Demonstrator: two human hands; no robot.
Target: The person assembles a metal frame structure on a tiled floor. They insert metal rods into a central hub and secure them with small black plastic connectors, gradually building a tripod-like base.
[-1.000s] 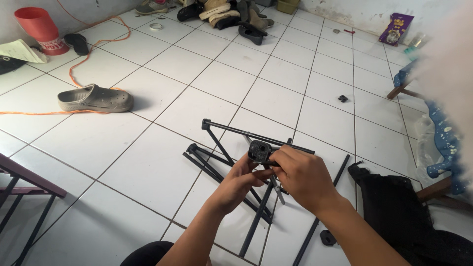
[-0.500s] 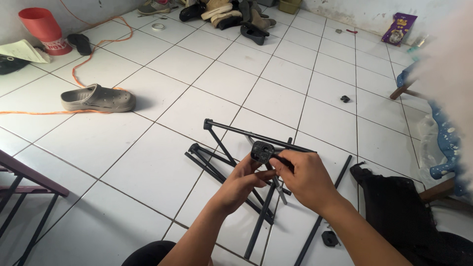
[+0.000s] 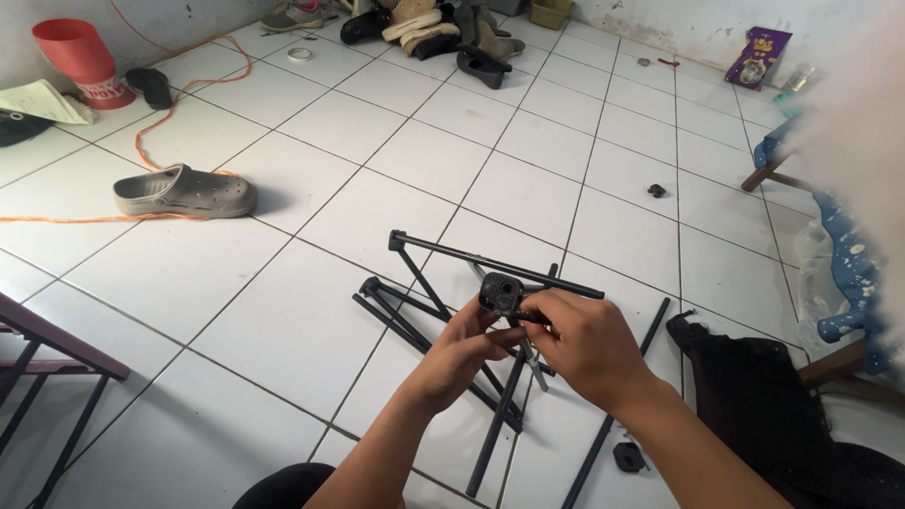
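Observation:
A small black plastic joint piece (image 3: 500, 292) with a round hole is held above the floor. My left hand (image 3: 464, 351) grips it from below with fingers curled. My right hand (image 3: 583, 344) pinches its right side, where a thin black part sticks out. Under both hands lies a folded frame of black metal rods (image 3: 443, 283) spread on the white tiles. A loose black rod (image 3: 617, 410) lies to the right of the frame.
A grey clog (image 3: 184, 193) and an orange cord (image 3: 160, 123) lie at the left, a red bucket (image 3: 80, 61) at the back left. Black fabric (image 3: 764, 396) is at the right, a small black cap (image 3: 629, 456) beside it. A dark stand (image 3: 42, 363) is near left.
Both hands stay on the joint piece with only slight finger shifts. The frame on the floor has not moved.

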